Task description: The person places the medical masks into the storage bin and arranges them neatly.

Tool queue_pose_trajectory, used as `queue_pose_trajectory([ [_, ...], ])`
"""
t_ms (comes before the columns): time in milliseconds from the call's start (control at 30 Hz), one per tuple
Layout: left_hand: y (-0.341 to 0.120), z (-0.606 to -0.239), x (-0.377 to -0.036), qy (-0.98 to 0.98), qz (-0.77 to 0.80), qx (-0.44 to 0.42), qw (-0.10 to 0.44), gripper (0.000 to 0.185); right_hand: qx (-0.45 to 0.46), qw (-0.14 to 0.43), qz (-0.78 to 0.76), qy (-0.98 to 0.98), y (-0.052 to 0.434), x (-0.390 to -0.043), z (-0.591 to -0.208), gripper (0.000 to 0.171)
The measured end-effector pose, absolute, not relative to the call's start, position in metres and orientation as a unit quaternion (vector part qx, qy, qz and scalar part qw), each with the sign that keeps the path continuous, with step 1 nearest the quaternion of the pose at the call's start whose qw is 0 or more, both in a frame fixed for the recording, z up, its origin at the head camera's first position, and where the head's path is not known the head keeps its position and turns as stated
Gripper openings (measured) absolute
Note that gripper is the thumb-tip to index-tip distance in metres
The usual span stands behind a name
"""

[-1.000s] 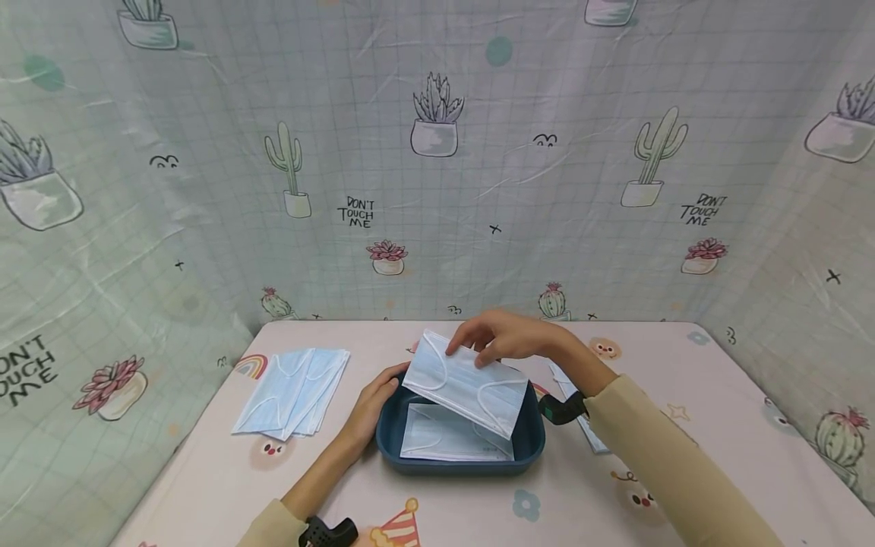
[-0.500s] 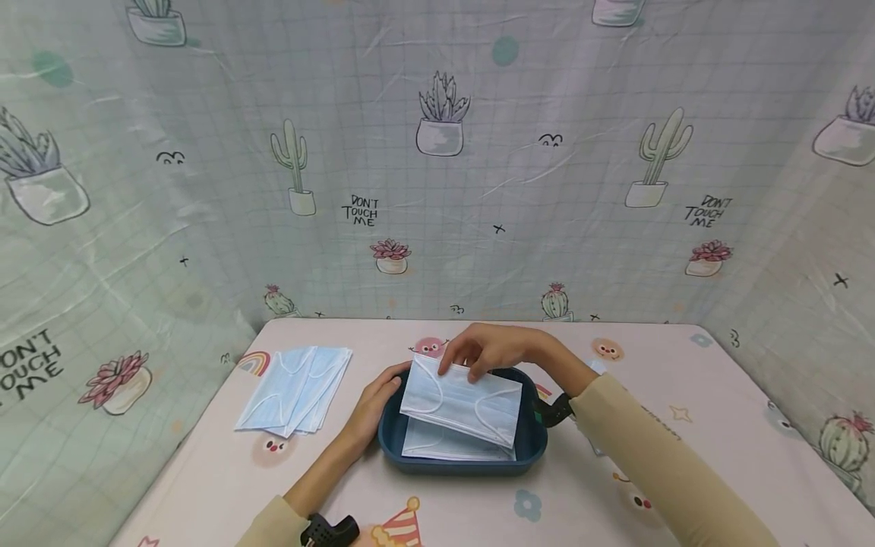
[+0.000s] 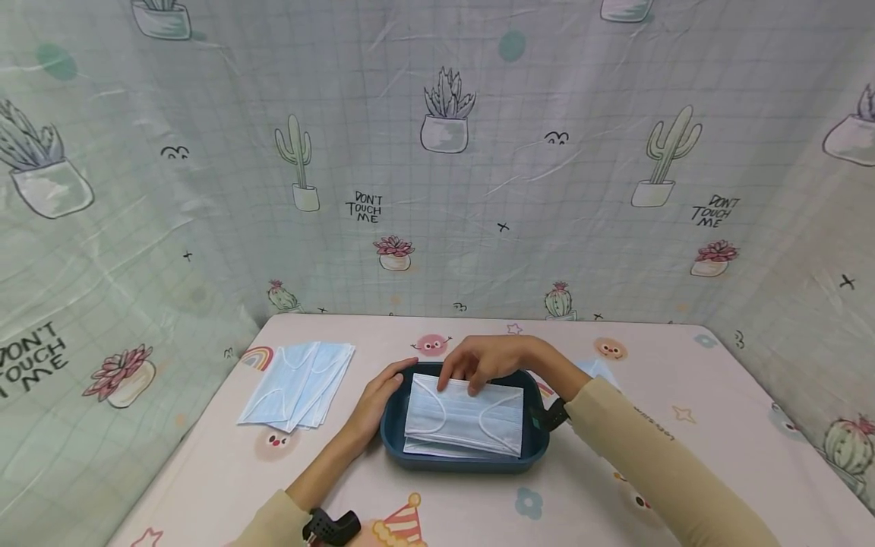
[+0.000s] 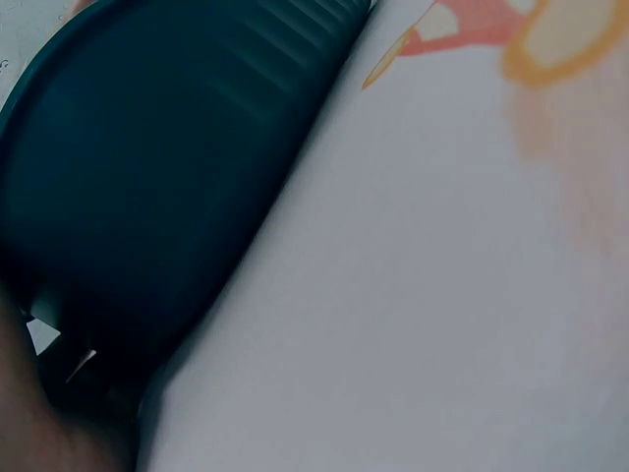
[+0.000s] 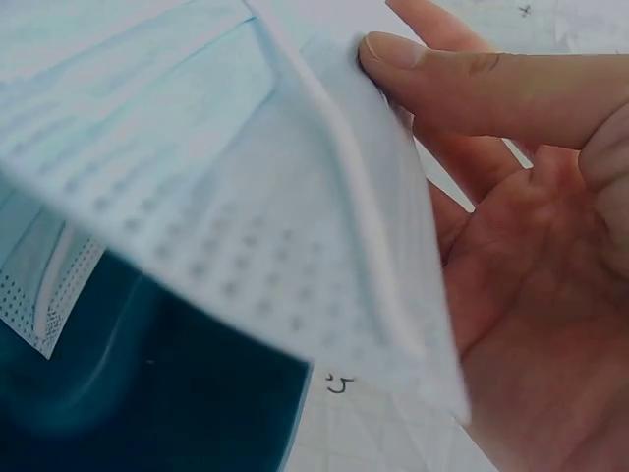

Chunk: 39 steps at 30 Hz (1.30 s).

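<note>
table [image 3: 683, 456] overhead; mask [image 5: 246, 197] pinch only at right wrist

Both beige-sleeved forearms reach forward over the table, the left hand [image 3: 378, 400] lying with relaxed fingers curved along a rim, the right hand [image 3: 487, 362] arched palm-down with thumb and fingertips [image 5: 432, 79] pinching a thin edge.
</note>
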<state>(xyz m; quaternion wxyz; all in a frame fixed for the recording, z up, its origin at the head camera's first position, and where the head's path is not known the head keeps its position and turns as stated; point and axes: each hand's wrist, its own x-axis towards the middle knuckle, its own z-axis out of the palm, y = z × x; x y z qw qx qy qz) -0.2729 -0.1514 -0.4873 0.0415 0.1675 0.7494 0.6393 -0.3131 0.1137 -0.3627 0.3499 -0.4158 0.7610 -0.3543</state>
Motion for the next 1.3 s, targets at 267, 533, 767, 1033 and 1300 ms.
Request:
queue_pose_trajectory([
  [267, -0.152, -0.487, -0.272, 0.745, 0.643, 0.169, 0.045, 0.041, -0.417, 0.37, -0.34, 0.758, 0.107, -0.313, -0.366, 0.044],
  [533, -0.151, -0.485, -0.271, 0.742, 0.646, 0.175, 0.045, 0.041, -0.415, 0.387, -0.333, 0.753, 0.106, -0.31, -0.366, 0.043],
  [767, -0.151, -0.488, -0.272, 0.747, 0.64, 0.173, 0.038, 0.042, -0.406, 0.39, -0.321, 0.762, 0.106, -0.309, -0.37, 0.044],
  [1033, -0.152, -0.489, -0.271, 0.747, 0.64, 0.174, 0.039, 0.041, -0.386, 0.401, -0.299, 0.775, 0.102, -0.311, -0.375, 0.035],
  [1300, -0.153, -0.488, -0.271, 0.748, 0.639, 0.176, 0.039, 0.042, -0.376, 0.388, -0.274, 0.795, 0.096, -0.313, -0.376, 0.037],
])
